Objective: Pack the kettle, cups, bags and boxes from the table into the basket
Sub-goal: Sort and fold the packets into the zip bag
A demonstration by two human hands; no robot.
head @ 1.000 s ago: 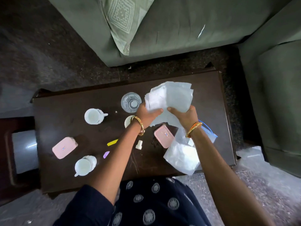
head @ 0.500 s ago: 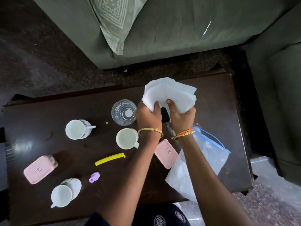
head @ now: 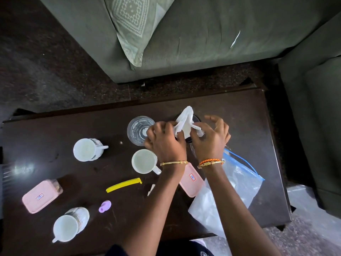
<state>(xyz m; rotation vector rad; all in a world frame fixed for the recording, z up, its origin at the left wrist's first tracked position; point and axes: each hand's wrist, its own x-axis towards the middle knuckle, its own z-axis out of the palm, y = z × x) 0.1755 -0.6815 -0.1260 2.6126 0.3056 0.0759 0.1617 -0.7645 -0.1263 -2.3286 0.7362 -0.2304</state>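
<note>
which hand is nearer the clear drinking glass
Left. The left hand overlaps the clear drinking glass at its right rim, while the right hand is farther right, past the white tissue.

Dark brown table (head: 55,130); white cups (head: 86,149); pink boxes (head: 39,196); yellow clip (head: 123,185); green sofa (head: 203,43), diamond-patterned cushion (head: 132,21).

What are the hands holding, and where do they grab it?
Both the left hand and right hand pinch the crumpled white paper at its lower part, one on each side.
</note>
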